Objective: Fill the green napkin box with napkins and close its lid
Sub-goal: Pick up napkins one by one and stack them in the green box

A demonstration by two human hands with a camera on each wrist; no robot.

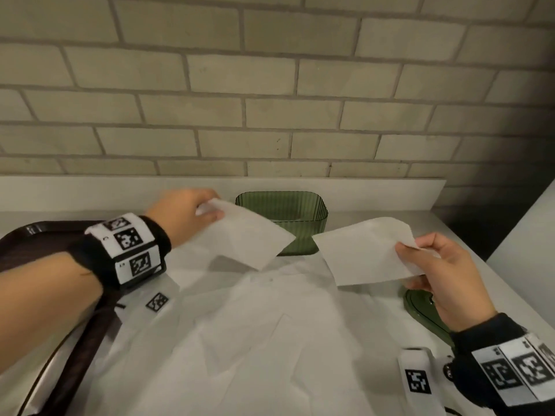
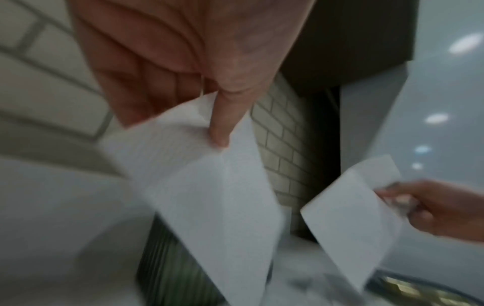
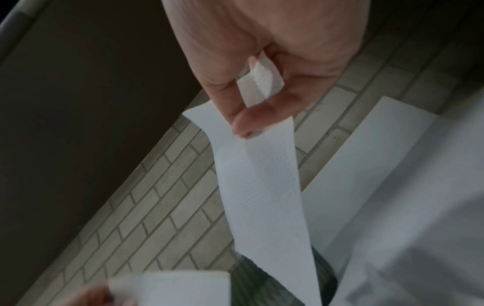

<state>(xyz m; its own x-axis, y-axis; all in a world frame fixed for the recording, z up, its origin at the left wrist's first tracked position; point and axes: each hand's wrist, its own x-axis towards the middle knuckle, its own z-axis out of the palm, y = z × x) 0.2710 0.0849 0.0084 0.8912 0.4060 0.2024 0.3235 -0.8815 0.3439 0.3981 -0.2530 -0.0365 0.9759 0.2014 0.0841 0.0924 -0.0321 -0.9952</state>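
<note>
Green napkin box (image 1: 288,223) lidless; left hand (image 1: 183,216), right hand (image 1: 447,280) raised, fingers each pinching napkin.

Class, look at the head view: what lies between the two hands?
In the head view, two held napkins, left and right, with the open green box behind the gap between them.

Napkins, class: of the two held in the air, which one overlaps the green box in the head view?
The napkin in the left hand: its lower corner covers the green box; the right hand's napkin hangs beside it.

green lid (image 1: 420,307) half hidden behind right hand (image 1: 447,283)
</note>
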